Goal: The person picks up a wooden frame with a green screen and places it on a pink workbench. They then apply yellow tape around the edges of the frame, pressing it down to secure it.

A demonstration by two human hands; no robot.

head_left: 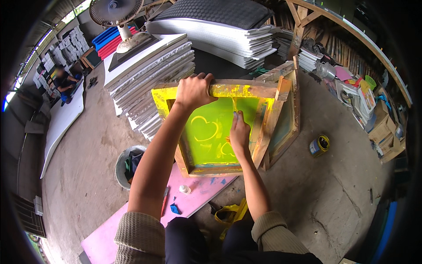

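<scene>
A wooden screen-printing frame point(181, 158) with a yellow-green mesh stands tilted in front of me. Yellow ink smears its far bar, and pale heart outlines show on the mesh. My left hand point(193, 91) is closed over the far bar, its fingers wrapped beyond the wood. Over the right part of the mesh, my right hand point(239, 130) is closed round a slim yellow-smeared tool point(235, 104), whose tip points at the far bar. The hand hides most of this tool, so its kind is unclear. Behind the right side leans a second wooden frame point(295, 119).
Below the frame lies a pink board point(132, 220) with a small white bottle point(185, 189). A bucket of cloths point(119, 169) stands left, an ink can point(319, 145) right. Stacked white sheets point(149, 66) and a fan point(115, 11) are beyond. A person point(65, 83) sits far left.
</scene>
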